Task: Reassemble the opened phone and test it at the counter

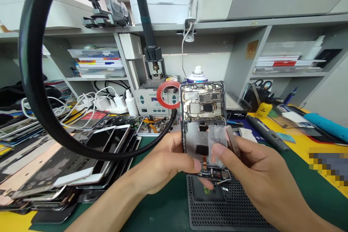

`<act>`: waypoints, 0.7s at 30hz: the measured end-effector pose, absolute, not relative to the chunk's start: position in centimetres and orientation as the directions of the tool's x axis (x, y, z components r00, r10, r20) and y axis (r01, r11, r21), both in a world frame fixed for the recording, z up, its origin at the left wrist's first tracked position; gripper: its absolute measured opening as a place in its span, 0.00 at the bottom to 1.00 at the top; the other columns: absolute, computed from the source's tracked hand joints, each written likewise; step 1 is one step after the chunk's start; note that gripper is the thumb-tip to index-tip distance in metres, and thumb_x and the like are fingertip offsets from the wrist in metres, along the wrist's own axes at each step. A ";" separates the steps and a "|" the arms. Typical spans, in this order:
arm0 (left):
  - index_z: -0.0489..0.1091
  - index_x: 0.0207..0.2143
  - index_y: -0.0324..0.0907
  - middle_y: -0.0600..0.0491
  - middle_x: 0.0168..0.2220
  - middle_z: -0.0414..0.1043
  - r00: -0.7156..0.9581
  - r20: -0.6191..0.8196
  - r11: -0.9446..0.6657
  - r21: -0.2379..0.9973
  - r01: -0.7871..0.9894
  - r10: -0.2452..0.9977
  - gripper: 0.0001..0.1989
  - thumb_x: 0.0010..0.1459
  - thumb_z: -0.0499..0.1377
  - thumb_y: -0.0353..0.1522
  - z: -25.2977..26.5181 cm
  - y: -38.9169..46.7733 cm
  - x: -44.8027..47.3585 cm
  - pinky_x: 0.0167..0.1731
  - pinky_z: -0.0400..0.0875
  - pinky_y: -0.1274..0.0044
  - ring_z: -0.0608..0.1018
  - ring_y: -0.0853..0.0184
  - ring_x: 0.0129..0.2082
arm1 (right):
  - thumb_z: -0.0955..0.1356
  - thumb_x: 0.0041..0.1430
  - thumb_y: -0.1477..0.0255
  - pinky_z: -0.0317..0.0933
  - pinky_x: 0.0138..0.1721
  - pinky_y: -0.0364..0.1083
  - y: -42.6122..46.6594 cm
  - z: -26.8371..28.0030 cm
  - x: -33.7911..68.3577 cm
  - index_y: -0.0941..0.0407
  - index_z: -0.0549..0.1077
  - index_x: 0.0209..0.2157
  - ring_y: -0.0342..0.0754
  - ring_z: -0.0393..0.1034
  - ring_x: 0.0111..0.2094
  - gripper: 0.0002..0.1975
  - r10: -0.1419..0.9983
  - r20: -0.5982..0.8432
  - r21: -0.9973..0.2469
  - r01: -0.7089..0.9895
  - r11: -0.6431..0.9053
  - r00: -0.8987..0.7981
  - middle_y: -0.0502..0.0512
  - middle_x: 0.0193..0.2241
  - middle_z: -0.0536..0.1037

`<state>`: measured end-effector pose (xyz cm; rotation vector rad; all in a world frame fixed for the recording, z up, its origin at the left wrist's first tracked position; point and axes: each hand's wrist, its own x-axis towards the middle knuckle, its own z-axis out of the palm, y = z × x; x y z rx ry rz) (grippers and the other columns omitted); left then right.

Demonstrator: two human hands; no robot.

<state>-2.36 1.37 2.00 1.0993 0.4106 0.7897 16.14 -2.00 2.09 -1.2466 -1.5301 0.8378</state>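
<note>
L. hand [171, 157], wrist angled in, gripped opened phone [193, 134] by lower end, thumb flat across, above blk. mat [233, 212]; R. hand [255, 165], fingers curled, pinched translucent film [217, 136] over phone's lower R. side. Spray can [197, 77]: blue lettering, poss. "MECHANIC", blurred.

Bare green mat [163, 203] between the left forearm and the black perforated pad [217, 215] leaves a low passage; more opens right of the right hand [252, 168]. Leftward, the looping black hose [29, 61] and stacked phones [102, 139] obstruct. Behind the opened phone [194, 134], the hot-air station [144, 103] and spray can [197, 76] block the way.
</note>
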 end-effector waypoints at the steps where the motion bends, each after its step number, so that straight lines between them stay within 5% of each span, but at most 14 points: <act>1: 0.76 0.47 0.38 0.46 0.40 0.78 0.661 0.080 0.232 0.899 -0.371 0.746 0.17 0.53 0.65 0.23 2.0 1.4 -2.4 0.35 0.81 0.70 0.79 0.62 0.39 | 0.70 0.61 0.58 0.68 0.22 0.40 -1.9 2.0 16.2 0.54 0.78 0.28 0.46 0.72 0.23 0.15 0.962 0.272 -0.907 0.326 0.265 -0.025 0.51 0.26 0.80; 7: 0.76 0.48 0.40 0.47 0.40 0.78 0.624 0.132 0.112 0.935 -0.336 0.770 0.11 0.64 0.60 0.29 1.5 1.4 -2.2 0.34 0.81 0.72 0.80 0.65 0.37 | 0.70 0.60 0.57 0.72 0.22 0.40 -1.7 1.8 16.5 0.54 0.78 0.28 0.47 0.73 0.23 0.15 0.967 0.254 -0.925 0.282 0.253 -0.035 0.50 0.23 0.79; 21: 0.78 0.44 0.40 0.50 0.34 0.79 0.581 0.130 0.097 0.935 -0.342 0.804 0.11 0.62 0.59 0.25 1.2 1.1 -1.7 0.31 0.81 0.74 0.79 0.69 0.29 | 0.69 0.61 0.59 0.70 0.19 0.38 -1.4 1.5 16.9 0.52 0.79 0.26 0.45 0.72 0.19 0.15 0.916 0.399 -0.794 0.482 0.372 -0.049 0.49 0.22 0.80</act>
